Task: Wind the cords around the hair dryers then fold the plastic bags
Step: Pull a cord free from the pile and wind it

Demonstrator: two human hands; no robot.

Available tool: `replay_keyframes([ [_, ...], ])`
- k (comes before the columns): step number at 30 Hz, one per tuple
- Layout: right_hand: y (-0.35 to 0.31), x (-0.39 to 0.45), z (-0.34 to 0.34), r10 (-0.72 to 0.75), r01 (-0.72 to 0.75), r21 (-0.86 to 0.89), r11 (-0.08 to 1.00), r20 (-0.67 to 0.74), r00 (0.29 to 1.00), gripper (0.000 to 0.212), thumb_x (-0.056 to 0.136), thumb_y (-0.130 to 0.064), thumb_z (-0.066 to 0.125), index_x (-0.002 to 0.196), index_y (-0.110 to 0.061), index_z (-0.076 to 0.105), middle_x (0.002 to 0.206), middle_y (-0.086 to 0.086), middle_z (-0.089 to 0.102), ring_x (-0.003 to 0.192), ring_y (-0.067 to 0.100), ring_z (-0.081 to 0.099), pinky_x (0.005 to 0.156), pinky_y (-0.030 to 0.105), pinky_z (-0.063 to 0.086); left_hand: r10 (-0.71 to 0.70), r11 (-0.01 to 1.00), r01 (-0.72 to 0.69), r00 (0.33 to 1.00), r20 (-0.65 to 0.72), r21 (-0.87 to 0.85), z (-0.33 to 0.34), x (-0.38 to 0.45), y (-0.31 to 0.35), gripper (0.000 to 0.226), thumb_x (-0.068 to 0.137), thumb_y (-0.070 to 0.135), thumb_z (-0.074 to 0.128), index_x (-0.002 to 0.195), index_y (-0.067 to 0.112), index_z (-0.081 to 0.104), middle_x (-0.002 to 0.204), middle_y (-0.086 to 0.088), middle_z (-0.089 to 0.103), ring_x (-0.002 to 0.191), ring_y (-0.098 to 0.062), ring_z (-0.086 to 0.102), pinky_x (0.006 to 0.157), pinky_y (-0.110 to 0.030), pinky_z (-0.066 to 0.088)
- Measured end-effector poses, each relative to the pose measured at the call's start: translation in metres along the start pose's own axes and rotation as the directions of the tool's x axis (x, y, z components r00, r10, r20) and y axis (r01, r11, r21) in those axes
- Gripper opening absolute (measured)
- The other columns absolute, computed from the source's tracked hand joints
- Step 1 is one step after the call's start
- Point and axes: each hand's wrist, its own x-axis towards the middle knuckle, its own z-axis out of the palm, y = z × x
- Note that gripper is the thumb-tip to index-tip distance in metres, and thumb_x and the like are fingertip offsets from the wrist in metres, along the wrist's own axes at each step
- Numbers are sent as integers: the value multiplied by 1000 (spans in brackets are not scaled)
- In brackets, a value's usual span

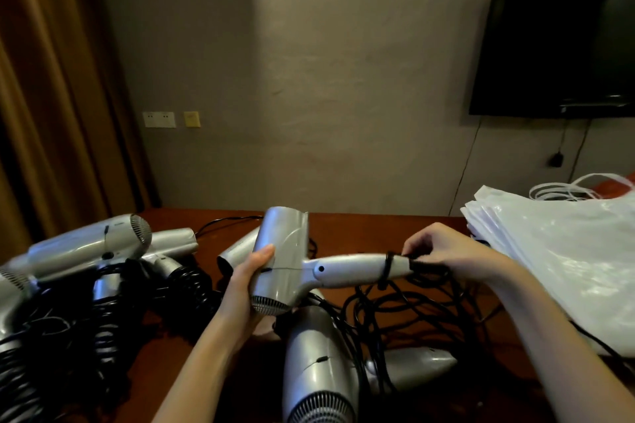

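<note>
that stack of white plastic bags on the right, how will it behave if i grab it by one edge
The plastic bags look thin and glossy, so probably floppy and light. They lie as loose layers, so the top ones would likely slide off. The loop handles may snag.

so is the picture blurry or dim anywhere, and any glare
Head view: the room is dim, the hair dryers at the far left are smeared by blur, the held hair dryer is sharper, the plastic bags catch pale glare, and the wide lens bends the curtain at the edge.
</note>
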Motion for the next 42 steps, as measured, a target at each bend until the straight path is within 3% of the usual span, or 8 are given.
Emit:
replay_keyframes([
  [11,-38,6,17,-109,39,-301,953,-220,969,21,96,-17,51,94,-18,72,79,-10,63,75,7,57,69,23,43,392,878,-319,907,-154,357,-1,2,-6,53,58,58,65,81,11,69,70,-4,66,63,-15,60,56,-28,46],
  [13,-39,9,24,-115,70,-229,971,-188,975,25,97,-13,44,86,-10,66,62,-8,53,58,11,50,59,29,40,386,893,-311,901,-197,326,-3,2,-8,62,59,59,66,92,6,72,80,-14,72,70,-21,65,63,-33,50],
  [17,-39,6,26,-118,120,19,993,-80,990,35,103,-11,35,132,-26,48,70,-4,58,65,13,57,63,26,48,336,934,-279,896,-289,224,-6,5,-9,67,61,58,67,98,3,71,82,-20,72,71,-31,66,65,-38,50],
  [23,-43,7,35,-221,215,-67,974,-98,970,43,103,-12,34,143,-26,35,91,-7,64,70,5,60,77,28,50,306,952,-276,875,-376,133,-4,5,-14,76,59,60,69,103,-1,69,81,-23,70,65,-31,65,60,-37,50],
  [27,-48,9,46,-285,285,-13,958,-99,953,42,102,-10,40,128,-43,44,82,-8,64,64,7,57,68,29,49,242,965,-260,872,-425,15,-10,6,-11,84,56,60,71,110,-5,66,89,-27,69,68,-33,66,64,-39,52],
  [30,-42,10,49,-270,280,107,954,-99,958,27,99,-17,47,117,-31,63,68,-2,65,50,7,47,51,19,40,186,971,-230,901,-392,-69,-9,5,-7,88,52,62,76,112,-2,68,101,-32,68,80,-38,64,74,-44,51],
  [38,-22,4,31,-56,59,169,984,-22,998,40,83,-49,58,90,-14,75,51,4,58,36,6,40,42,16,31,133,977,-150,984,-117,-152,-4,4,-6,47,78,48,57,72,6,78,68,-16,69,52,-22,65,49,-24,52],
  [42,-16,0,19,-86,103,95,990,-159,983,32,71,-54,76,57,-26,69,46,-11,50,45,2,44,51,11,33,68,985,-68,998,-1,-156,-2,6,-2,82,31,57,89,89,1,77,81,-22,70,63,-28,68,56,-29,56],
])
